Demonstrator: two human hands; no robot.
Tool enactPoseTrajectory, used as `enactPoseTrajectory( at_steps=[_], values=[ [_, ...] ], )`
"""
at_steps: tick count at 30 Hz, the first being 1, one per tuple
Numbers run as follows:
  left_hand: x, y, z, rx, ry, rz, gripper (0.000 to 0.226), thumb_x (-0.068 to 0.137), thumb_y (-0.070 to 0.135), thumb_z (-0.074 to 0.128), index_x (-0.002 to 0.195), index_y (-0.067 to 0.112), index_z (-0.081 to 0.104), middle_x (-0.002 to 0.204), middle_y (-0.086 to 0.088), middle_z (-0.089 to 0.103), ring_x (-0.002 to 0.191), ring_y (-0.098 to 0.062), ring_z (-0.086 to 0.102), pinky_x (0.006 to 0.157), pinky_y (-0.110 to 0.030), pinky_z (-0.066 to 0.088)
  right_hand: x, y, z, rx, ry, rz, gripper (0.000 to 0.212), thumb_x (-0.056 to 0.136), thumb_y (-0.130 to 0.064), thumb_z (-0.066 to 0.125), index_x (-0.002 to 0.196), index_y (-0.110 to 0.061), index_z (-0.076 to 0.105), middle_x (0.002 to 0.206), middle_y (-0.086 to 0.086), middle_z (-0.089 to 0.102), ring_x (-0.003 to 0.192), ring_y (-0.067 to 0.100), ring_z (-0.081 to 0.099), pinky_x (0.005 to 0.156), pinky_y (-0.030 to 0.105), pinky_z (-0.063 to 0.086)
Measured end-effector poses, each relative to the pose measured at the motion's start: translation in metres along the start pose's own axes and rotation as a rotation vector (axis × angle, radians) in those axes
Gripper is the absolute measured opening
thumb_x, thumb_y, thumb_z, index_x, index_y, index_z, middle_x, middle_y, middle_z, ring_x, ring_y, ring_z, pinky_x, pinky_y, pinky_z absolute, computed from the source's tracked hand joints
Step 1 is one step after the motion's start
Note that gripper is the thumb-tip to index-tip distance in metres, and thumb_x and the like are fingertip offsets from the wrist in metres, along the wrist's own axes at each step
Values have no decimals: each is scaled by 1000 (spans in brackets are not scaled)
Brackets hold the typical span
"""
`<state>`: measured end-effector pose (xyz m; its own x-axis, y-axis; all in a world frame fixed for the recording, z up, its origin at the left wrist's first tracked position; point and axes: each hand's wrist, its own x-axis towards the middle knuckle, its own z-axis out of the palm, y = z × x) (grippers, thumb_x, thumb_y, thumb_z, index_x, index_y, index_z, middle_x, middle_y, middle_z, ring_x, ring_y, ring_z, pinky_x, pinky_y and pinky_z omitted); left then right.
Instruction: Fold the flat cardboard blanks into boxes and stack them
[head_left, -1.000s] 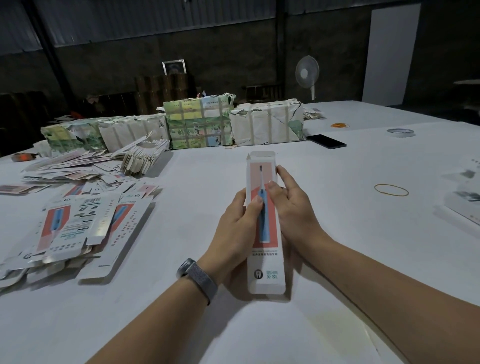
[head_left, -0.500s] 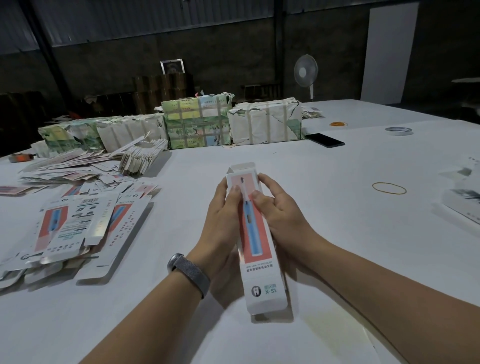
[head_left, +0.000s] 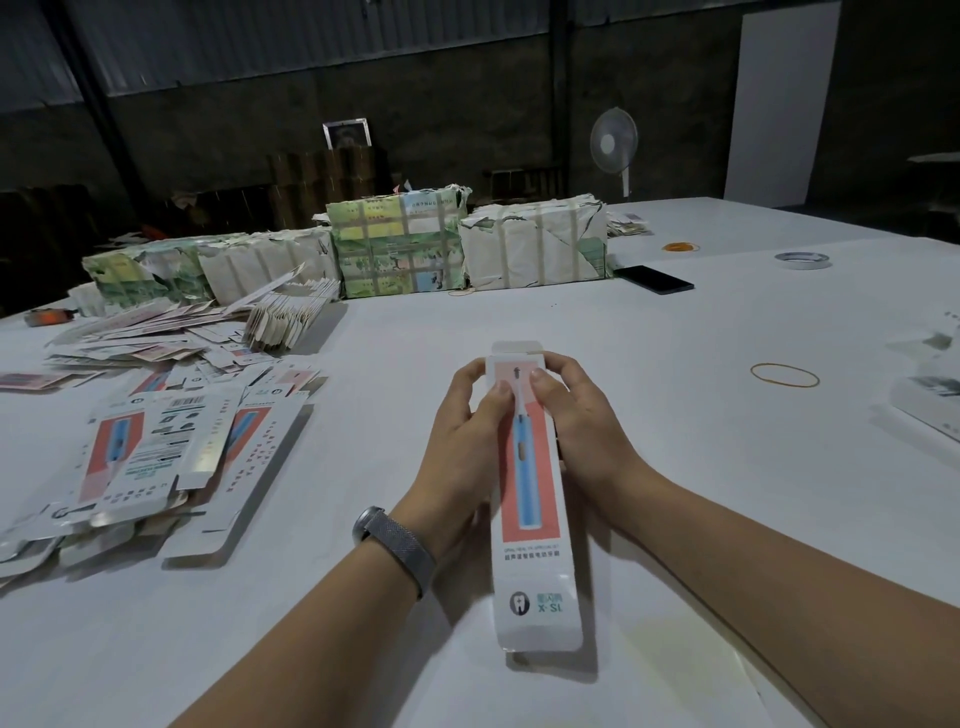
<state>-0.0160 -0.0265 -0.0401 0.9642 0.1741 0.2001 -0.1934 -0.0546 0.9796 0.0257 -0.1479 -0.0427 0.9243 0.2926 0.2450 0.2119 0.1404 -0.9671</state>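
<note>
A long white toothbrush box (head_left: 535, 525) with a red panel and a blue brush print is held just above the white table (head_left: 701, 415), its far end flap up. My left hand (head_left: 457, 447) grips its left side with the thumb on the top face. On the other side my right hand (head_left: 576, 421) holds the box's right edge, thumb pressing the front near the far end. A heap of flat printed blanks (head_left: 150, 457) lies on the table to the left.
Wrapped paper bundles (head_left: 395, 244) stand in a row at the back. A black phone (head_left: 653, 279), a tape roll (head_left: 802, 260) and a rubber band (head_left: 784, 374) lie to the right. More white printed items (head_left: 930, 400) sit at the right edge. A fan (head_left: 614, 143) stands behind.
The box has been straightened from a leftward tilt so it points away from me. Both hands shifted to its far end, thumbs now on the front face.
</note>
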Motion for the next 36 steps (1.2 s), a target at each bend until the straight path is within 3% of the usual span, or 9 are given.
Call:
enactPoseTrajectory(
  at_steps=[6, 10, 13, 18, 21, 27, 36],
  values=[
    [1, 0, -4, 41, 1, -20, 15, 106, 40, 46, 120, 42, 49, 85, 10, 76, 74, -17, 76, 60, -23, 58, -1, 0, 1, 17, -14, 24, 20, 106, -32, 43, 118, -21, 54, 100, 11, 73, 80, 26, 74, 79, 40, 62],
    [1, 0, -3, 73, 6, 9, 5, 105, 41, 45, 110, 41, 46, 83, 13, 76, 72, -17, 76, 57, -21, 57, -1, 0, 0, -40, -37, 16, 16, 106, -35, 42, 111, -26, 55, 96, 3, 72, 77, 22, 74, 74, 32, 62],
    [0, 1, -2, 81, -2, 13, 9, 105, 44, 44, 110, 38, 46, 81, 10, 76, 70, -18, 76, 57, -22, 57, -2, -2, 1, -42, -30, 12, 15, 106, -33, 43, 105, -25, 56, 92, 1, 72, 75, 20, 74, 68, 25, 60],
    [-3, 0, 0, 69, -53, -27, 12, 104, 45, 44, 113, 38, 46, 80, 7, 76, 69, -18, 76, 57, -22, 57, 0, -1, -2, -89, 78, -24, 17, 105, -28, 47, 100, -16, 58, 96, 11, 71, 82, 28, 72, 77, 37, 61],
    [-3, -2, 0, 63, -66, -50, 9, 105, 46, 43, 113, 42, 41, 76, 6, 75, 66, -17, 75, 55, -21, 56, 0, 0, -3, -90, 92, -85, 8, 104, -25, 50, 102, -31, 55, 103, 5, 68, 82, 23, 73, 74, 32, 62],
    [-2, -4, -2, 58, -66, -94, 22, 105, 47, 41, 123, 45, 29, 73, 7, 75, 65, -17, 75, 56, -21, 56, 1, -2, -3, -97, 89, -144, 25, 103, -19, 52, 109, -43, 48, 104, 5, 62, 84, 24, 72, 76, 36, 62],
    [-1, -4, -1, 43, -79, -59, 9, 106, 41, 45, 114, 39, 44, 74, 4, 75, 65, -18, 75, 55, -21, 55, 2, -2, -3, -130, 74, -91, 18, 102, -16, 52, 97, -31, 61, 101, 2, 69, 90, 30, 70, 82, 41, 60]
  ],
)
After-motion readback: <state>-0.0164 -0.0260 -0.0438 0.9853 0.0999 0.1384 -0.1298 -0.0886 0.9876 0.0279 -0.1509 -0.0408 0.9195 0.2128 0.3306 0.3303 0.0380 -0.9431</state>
